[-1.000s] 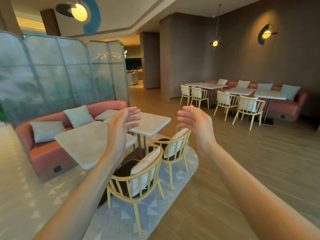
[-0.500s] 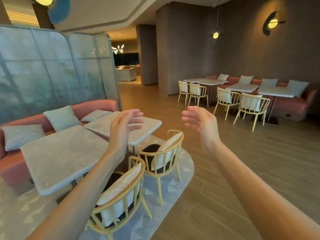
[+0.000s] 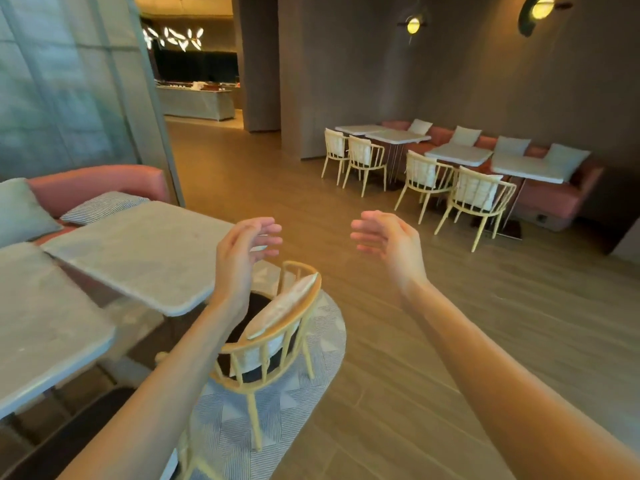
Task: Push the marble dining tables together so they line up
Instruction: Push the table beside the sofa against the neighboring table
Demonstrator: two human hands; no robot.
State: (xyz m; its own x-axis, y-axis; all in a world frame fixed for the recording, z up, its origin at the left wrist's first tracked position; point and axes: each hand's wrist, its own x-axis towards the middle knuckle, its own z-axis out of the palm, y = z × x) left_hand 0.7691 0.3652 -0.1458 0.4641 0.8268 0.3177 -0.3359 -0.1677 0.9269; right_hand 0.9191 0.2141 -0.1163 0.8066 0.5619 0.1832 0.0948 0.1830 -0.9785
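Observation:
Two pale marble dining tables stand at my left, set at an angle with a gap between them. The nearer table (image 3: 38,327) fills the lower left; the farther table (image 3: 138,251) lies just beyond it. My left hand (image 3: 242,251) hovers in the air in front of the farther table's right corner, fingers loosely extended, holding nothing. My right hand (image 3: 388,240) is raised over the wooden floor to the right, fingers relaxed and empty. Neither hand touches a table.
A yellow wooden chair (image 3: 277,327) with a white cushion stands on a patterned rug (image 3: 287,403) just below my left hand. A pink sofa (image 3: 93,185) with cushions runs behind the tables. Another group of tables and chairs (image 3: 460,174) lines the far right wall.
The view has moved closer to the two tables and swung right, so they now sit at the left edge. Both hands stay raised and empty, lower in view.

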